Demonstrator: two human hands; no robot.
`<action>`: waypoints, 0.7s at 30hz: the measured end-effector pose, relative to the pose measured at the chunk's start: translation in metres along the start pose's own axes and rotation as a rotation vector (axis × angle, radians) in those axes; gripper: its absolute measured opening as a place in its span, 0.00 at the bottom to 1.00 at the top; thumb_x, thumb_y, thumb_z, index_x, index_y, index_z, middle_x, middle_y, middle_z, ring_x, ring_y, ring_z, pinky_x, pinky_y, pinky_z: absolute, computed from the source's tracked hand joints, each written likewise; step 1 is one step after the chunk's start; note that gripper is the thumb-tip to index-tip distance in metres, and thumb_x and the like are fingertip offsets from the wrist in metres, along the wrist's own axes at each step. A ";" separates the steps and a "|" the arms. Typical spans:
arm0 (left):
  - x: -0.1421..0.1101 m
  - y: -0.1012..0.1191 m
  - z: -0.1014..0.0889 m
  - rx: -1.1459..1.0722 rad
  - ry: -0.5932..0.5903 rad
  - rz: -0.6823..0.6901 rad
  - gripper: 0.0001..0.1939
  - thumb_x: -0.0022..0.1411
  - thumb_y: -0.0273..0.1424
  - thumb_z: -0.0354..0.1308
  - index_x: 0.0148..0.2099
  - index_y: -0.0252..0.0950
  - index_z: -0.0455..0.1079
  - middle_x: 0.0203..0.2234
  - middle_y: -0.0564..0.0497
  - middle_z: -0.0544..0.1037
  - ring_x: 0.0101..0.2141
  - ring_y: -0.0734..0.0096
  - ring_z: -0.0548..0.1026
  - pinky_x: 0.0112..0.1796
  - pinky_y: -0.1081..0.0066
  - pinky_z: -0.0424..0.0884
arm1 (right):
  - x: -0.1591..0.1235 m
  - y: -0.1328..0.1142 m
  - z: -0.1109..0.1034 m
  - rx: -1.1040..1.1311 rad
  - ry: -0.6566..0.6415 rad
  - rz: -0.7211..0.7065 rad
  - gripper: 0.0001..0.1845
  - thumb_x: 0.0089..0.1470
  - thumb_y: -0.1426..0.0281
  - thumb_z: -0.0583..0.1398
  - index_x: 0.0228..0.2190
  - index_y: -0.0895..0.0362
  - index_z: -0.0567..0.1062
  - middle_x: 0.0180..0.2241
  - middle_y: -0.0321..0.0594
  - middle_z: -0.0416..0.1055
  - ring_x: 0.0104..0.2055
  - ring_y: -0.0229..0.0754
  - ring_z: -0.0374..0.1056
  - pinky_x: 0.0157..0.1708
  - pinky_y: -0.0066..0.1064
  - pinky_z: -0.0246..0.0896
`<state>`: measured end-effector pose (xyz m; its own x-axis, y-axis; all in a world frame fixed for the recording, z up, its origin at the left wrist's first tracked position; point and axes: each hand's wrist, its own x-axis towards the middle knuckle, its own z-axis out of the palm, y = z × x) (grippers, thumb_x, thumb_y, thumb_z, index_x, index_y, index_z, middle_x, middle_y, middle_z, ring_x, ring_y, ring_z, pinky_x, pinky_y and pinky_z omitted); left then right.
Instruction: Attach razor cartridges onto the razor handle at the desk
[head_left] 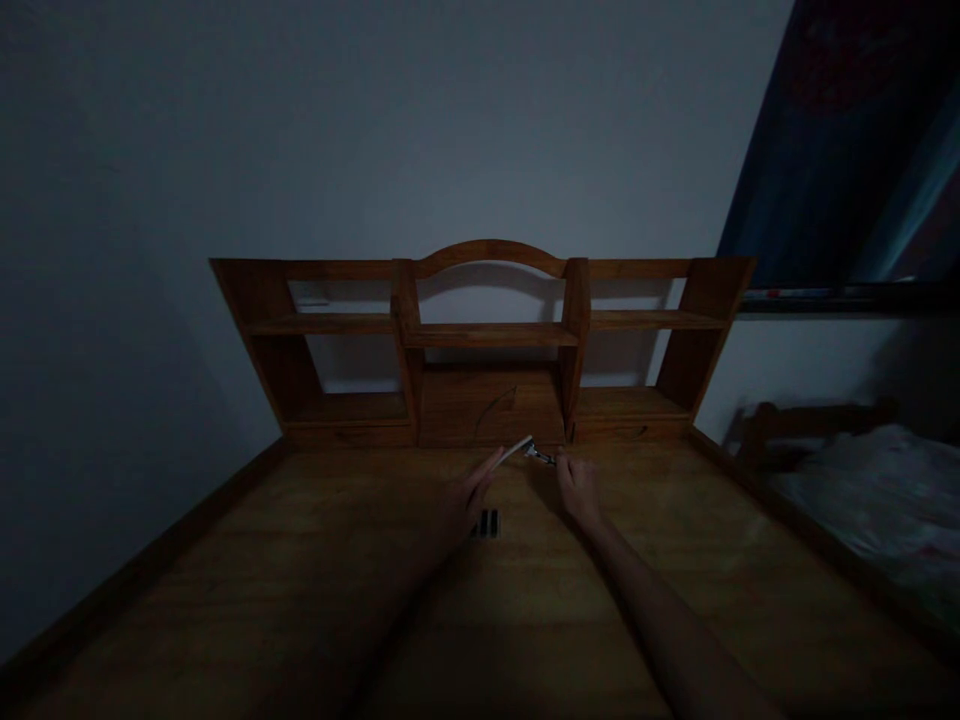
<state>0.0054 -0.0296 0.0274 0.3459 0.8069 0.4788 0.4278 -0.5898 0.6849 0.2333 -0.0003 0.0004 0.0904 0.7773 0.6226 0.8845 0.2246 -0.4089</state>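
left hand (461,500) is pinching a pale strip (514,450), right hand (577,485) a silver tool (538,455), near the desk's (337,560) back edge; loosening could be dropping either.

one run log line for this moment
left hand: holds pale strip; right hand: holds razor-like tool; tool head: at strip's end; desk: dark pieces near left hand

Here's the pale strip (514,449), slim and straight, angling out of the left hand (466,490) towards the back edge of the desk (300,560). And right at its far end, the silvery tool (541,456), bright at the head, darker along the handle, which runs into the right hand (577,485). Both sit around mid-width, well in from the back corners; too dim to tell whether they touch!
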 end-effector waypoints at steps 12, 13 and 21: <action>-0.001 0.001 -0.001 -0.005 0.029 0.080 0.21 0.69 0.36 0.41 0.62 0.46 0.58 0.58 0.55 0.65 0.58 0.69 0.62 0.59 0.62 0.57 | -0.001 0.001 0.001 -0.024 0.020 -0.004 0.31 0.65 0.63 0.42 0.20 0.60 0.74 0.21 0.46 0.74 0.21 0.38 0.64 0.25 0.32 0.40; -0.001 0.001 -0.001 -0.005 0.025 0.084 0.21 0.68 0.36 0.41 0.61 0.46 0.59 0.58 0.55 0.66 0.58 0.69 0.63 0.59 0.61 0.58 | 0.000 0.001 0.002 -0.022 0.017 0.003 0.31 0.65 0.63 0.42 0.20 0.60 0.74 0.21 0.47 0.74 0.21 0.39 0.64 0.25 0.32 0.40; -0.001 -0.004 0.002 0.001 0.028 0.069 0.21 0.68 0.37 0.41 0.60 0.45 0.61 0.57 0.55 0.66 0.57 0.67 0.64 0.58 0.61 0.59 | 0.001 -0.002 -0.001 -0.023 -0.009 0.010 0.33 0.64 0.63 0.40 0.21 0.61 0.76 0.22 0.49 0.74 0.22 0.40 0.65 0.25 0.32 0.41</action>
<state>0.0052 -0.0280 0.0238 0.3516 0.7647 0.5400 0.4046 -0.6443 0.6489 0.2321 -0.0009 0.0029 0.0947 0.7849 0.6124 0.8939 0.2037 -0.3993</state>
